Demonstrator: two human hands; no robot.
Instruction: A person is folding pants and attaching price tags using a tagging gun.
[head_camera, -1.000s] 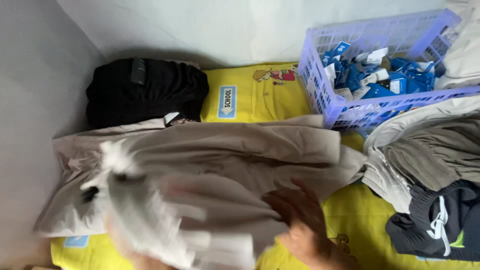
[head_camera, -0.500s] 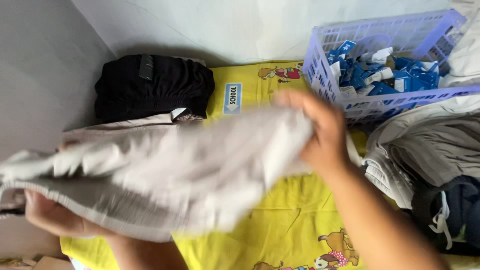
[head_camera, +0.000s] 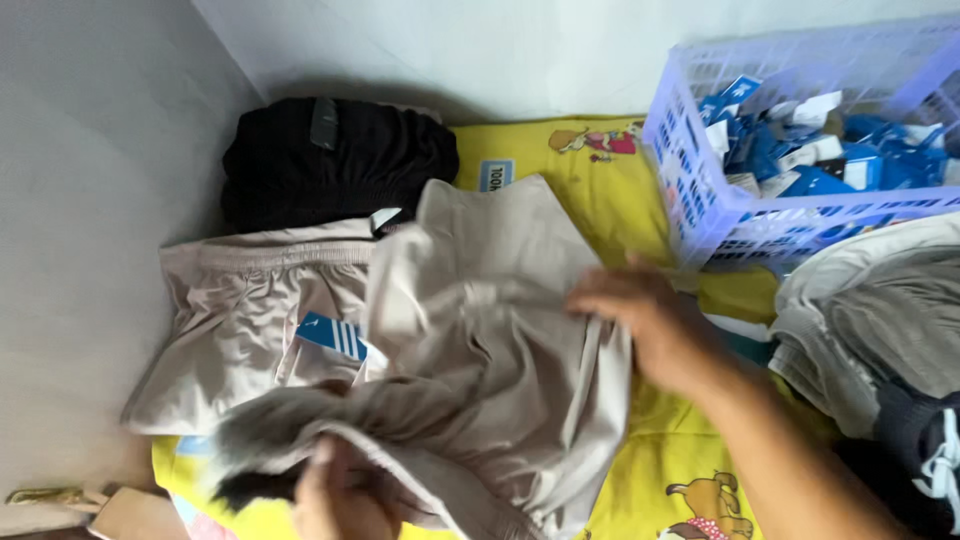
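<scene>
Left hand low at 6 o'clock, fingers curled tight around the bunched lower edge of the beige garment; somewhat blurred, but clearly a closed grip on cloth. Right hand at 3 o'clock of the same garment, fingers drawn together on a raised fold along its right edge, palm turned down over the fabric.

Judged as the middle of a fold: one part lifted and doubled over, the rest rumpled between both grips. Calls next for pulling the cloth taut between the two hands, laying it flat and smoothing the creases before any further fold.

Garment spread from the left grip up toward 12 o'clock and across to the right grip, partly lying over a second beige piece at 9 o'clock, elastic waistband along its top. Blue striped tag showing just where the two overlap.

Further out, at 11 o'clock, a folded black garment touching the beige waistband. Underneath everything, a yellow printed sheet. At 1 to 2 o'clock, a lavender plastic basket filled with blue and white tags. At 3 o'clock, near the right forearm, a grey heap of clothing, and below it at 4 o'clock a dark garment with a white cord.
</scene>
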